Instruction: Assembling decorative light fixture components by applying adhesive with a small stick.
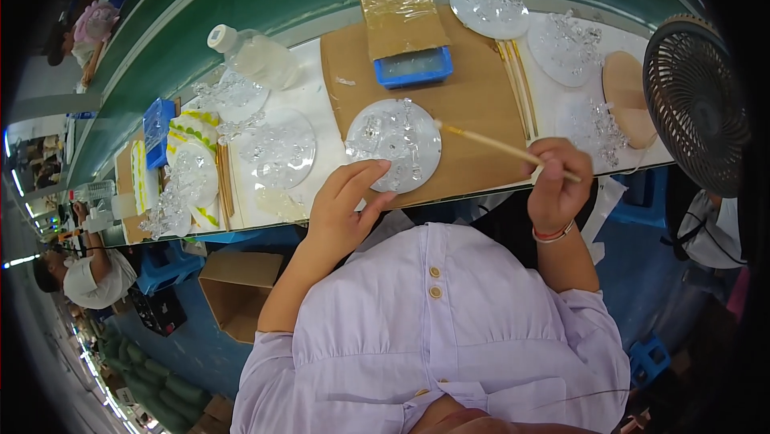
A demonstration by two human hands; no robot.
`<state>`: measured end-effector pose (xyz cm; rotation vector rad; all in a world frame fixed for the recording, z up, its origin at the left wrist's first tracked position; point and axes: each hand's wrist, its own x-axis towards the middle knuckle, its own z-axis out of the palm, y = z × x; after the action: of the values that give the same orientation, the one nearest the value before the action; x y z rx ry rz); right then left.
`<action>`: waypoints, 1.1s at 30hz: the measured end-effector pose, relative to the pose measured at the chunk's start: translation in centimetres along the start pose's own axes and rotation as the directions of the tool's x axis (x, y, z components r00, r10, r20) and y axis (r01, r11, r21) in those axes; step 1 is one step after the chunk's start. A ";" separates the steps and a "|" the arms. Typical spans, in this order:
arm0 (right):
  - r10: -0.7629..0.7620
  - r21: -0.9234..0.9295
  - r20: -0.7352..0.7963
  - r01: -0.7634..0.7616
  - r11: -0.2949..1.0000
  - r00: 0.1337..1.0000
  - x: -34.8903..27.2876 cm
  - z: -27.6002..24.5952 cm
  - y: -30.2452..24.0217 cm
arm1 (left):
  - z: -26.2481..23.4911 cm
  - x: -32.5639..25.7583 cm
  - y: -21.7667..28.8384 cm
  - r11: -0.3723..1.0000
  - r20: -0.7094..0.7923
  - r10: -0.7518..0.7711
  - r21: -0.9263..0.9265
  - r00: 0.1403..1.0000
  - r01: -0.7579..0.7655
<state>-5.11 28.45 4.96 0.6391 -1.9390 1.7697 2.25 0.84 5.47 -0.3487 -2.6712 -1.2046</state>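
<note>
A round white disc (427, 131) with clear, glossy plastic pieces (389, 139) heaped on it lies on a sheet of brown cardboard in front of me. My left hand (346, 201) is at its near left edge, index finger over the top and thumb by the rim, gripping it. In my right hand (556, 181) is a slim wooden paintbrush (489, 143), pinched between thumb and fingers. The brush's pale tip points left, close to the disc's right edge. Beyond the disc stands a blue tray (413, 69), partly covered by a taped cardboard flap (405, 21).
More discs with clear pieces sit left (281, 149) and right (559, 49). Other brushes (517, 89) lie on the cardboard (473, 165). A whitish bottle (258, 57) leans at the back left; a black fan (696, 105) stands far right. A cardboard box (233, 290) is below the table.
</note>
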 end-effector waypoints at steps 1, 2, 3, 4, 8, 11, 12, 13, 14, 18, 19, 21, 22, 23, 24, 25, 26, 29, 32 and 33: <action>0.014 -0.040 0.095 -0.011 0.999 0.995 -0.6 -0.1 -0.1 | 0.1 0.1 0.0 1.000 0.010 -0.002 -0.001 1.000 0.002; 0.032 -0.078 0.188 -0.017 0.997 0.982 -1.1 -0.2 -0.1 | 0.1 0.2 0.1 1.000 -0.002 -0.002 0.001 1.000 0.002; 0.046 -0.112 0.218 -0.022 0.993 0.975 -1.4 -0.1 -0.1 | 0.2 0.3 0.2 1.000 -0.017 -0.003 0.002 1.000 0.003; 0.053 -0.113 0.214 -0.029 0.993 0.976 -1.5 0.0 0.0 | 0.2 0.4 0.4 1.000 -0.009 -0.004 0.002 1.000 0.004; -0.113 -0.154 0.273 0.159 0.975 0.955 -1.4 0.9 0.7 | 0.4 0.6 0.6 0.999 -0.010 -0.041 -0.020 0.999 0.041; -0.162 -0.177 0.373 0.241 0.954 0.914 -1.0 0.9 0.5 | 0.6 0.6 0.6 0.999 -0.040 -0.045 -0.024 0.998 0.044; -0.156 -0.159 0.389 0.233 0.960 0.908 -1.0 0.8 0.3 | 0.7 0.6 0.6 0.999 -0.062 -0.046 -0.029 0.997 0.045; -0.150 -0.140 0.406 0.223 0.965 0.902 -1.0 0.8 0.2 | 0.7 0.6 0.6 0.999 -0.060 -0.046 -0.029 0.997 0.044; -0.148 -0.142 0.405 0.222 0.965 0.902 -0.9 0.8 0.2 | 0.8 0.6 0.6 0.998 -0.063 -0.054 -0.044 0.997 0.052; -0.175 -0.162 0.363 0.247 0.955 0.915 -0.1 1.3 0.7 | 0.8 0.5 0.8 0.993 -0.065 -0.094 -0.070 0.993 0.090; -0.183 -0.168 0.359 0.257 0.952 0.915 0.0 1.5 0.9 | 0.8 0.5 0.8 0.994 -0.063 -0.092 -0.072 0.994 0.088; -0.175 -0.171 0.367 0.251 0.953 0.914 0.1 1.6 0.8 | 0.9 0.4 0.7 0.988 -0.072 -0.125 -0.100 0.990 0.118; -0.168 -0.170 0.376 0.246 0.954 0.911 0.1 1.6 0.8 | 1.0 0.3 0.7 0.988 -0.071 -0.125 -0.098 0.990 0.118; -0.168 -0.169 0.375 0.245 0.955 0.912 -0.1 1.5 0.7 | 1.0 0.3 0.7 0.988 -0.073 -0.131 -0.094 0.989 0.124; -0.145 -0.147 0.375 0.213 0.966 0.916 -0.4 1.2 0.5 | 1.0 0.3 0.7 0.987 -0.075 -0.137 -0.092 0.988 0.130; -0.122 -0.125 0.375 0.181 0.976 0.919 -0.5 1.1 0.3 | 1.0 0.3 0.7 0.987 -0.074 -0.136 -0.092 0.988 0.129; -0.123 -0.125 0.375 0.181 0.975 0.919 -0.4 1.1 0.4 | 0.9 0.3 0.8 0.985 -0.073 -0.145 -0.100 0.987 0.138; -0.125 -0.136 0.342 0.181 0.974 0.931 0.0 1.5 0.8 | 1.0 0.3 0.9 0.983 -0.068 -0.156 -0.104 0.985 0.149; -0.143 -0.119 0.315 0.189 0.975 0.938 0.2 2.2 1.5 | 1.0 0.2 1.0 0.982 -0.062 -0.169 -0.090 0.984 0.163; -0.144 -0.115 0.305 0.186 0.976 0.942 0.3 2.4 1.8 | 1.0 0.2 1.0 0.981 -0.058 -0.177 -0.085 0.982 0.172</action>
<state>-6.44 26.20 3.49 1.0322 -2.1102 1.4859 2.29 2.27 5.60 -0.0848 -2.6480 -1.3499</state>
